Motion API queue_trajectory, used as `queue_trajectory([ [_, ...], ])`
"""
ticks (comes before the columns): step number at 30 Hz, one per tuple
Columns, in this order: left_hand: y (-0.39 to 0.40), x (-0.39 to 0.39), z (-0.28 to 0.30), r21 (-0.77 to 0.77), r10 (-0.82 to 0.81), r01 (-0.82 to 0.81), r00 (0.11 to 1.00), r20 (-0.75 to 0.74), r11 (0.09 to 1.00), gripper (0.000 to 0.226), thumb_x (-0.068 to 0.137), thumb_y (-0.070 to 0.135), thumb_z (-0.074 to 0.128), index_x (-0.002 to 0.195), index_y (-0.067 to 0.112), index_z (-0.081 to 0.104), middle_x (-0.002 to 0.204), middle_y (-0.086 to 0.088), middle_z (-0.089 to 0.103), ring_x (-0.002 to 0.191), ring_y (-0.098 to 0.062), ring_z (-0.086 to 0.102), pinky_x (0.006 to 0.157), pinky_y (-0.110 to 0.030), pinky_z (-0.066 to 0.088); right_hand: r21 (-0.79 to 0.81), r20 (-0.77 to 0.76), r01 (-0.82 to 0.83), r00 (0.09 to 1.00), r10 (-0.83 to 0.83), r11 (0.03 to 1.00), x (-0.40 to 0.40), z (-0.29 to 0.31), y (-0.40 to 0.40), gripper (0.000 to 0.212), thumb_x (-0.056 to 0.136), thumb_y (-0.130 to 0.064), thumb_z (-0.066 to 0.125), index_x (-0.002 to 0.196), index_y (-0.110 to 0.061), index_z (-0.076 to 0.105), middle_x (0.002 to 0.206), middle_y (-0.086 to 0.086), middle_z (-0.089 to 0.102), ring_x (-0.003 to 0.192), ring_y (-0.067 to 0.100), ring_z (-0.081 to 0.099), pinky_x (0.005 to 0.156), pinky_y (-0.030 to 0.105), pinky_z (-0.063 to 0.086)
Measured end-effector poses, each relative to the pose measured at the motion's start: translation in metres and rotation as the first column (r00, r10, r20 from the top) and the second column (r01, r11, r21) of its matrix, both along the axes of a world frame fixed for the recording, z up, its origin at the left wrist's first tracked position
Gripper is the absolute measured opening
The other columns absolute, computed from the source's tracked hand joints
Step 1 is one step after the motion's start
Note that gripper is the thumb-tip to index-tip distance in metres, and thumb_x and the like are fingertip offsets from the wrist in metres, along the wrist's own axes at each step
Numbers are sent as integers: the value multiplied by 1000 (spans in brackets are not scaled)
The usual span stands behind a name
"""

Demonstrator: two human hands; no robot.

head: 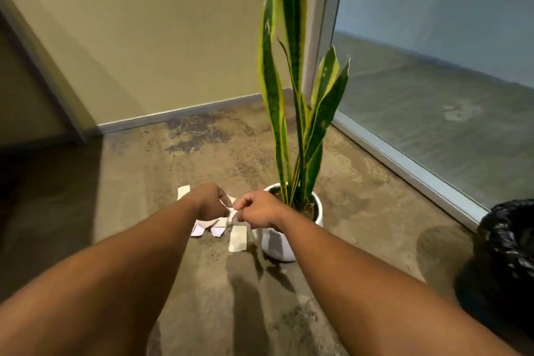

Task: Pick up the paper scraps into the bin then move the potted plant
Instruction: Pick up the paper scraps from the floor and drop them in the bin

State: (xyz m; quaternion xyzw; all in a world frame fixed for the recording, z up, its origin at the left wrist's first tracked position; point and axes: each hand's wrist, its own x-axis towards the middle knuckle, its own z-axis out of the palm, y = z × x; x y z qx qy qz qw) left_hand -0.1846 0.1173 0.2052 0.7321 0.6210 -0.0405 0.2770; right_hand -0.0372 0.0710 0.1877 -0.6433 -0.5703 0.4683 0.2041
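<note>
Paper scraps [215,228] left of potted plant [291,211]

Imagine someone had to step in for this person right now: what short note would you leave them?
Left hand: fingers curled, pinching a paper scrap.
Right hand: curled too, fingertips meeting the left hand's at that scrap.
Paper scraps: several lie on the concrete floor, just left of the white pot.
Potted plant: upright near the corner, not yet moved.
Bin: black-lined, at the right edge by the glass wall.
Done: nothing visibly binned.
Left: gather all scraps, drop them in the bin, then move the plant.
</note>
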Motion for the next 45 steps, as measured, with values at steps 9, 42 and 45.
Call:
queue_trajectory([
  [9, 24, -50, -77, 49, 143, -143, 990, -5, 988, 47, 82, 26, 66, 129, 22, 60, 132, -6, 61, 124, -24, 56, 100, -28, 45, -48, 158, 19, 987, -11, 999, -60, -84, 30, 33, 82, -18, 73, 114, -15, 68, 122, 7, 67, 108, 22, 62, 94, 29, 48],
  [42, 106, -65, -215, -72, 653, -658, 753, -81, 750, 95, 72, 54, 79, 142, 7, 37, 146, -9, 41, 136, -27, 38, 105, -42, 39, -127, 494, 264, 853, -170, 956, -114, -193, 142, 81, 77, -37, 80, 142, -11, 40, 144, 11, 38, 134, 33, 39, 116, 40, 34],
  [45, 109, -65, -218, -103, 621, -624, 782, -63, 775, 85, 73, 49, 81, 136, 4, 45, 137, -11, 53, 128, -25, 51, 102, -38, 46, -181, 440, 286, 879, -183, 941, -115, -189, 140, 82, 76, -27, 83, 143, -11, 38, 141, 15, 40, 130, 33, 46, 110, 40, 43],
])
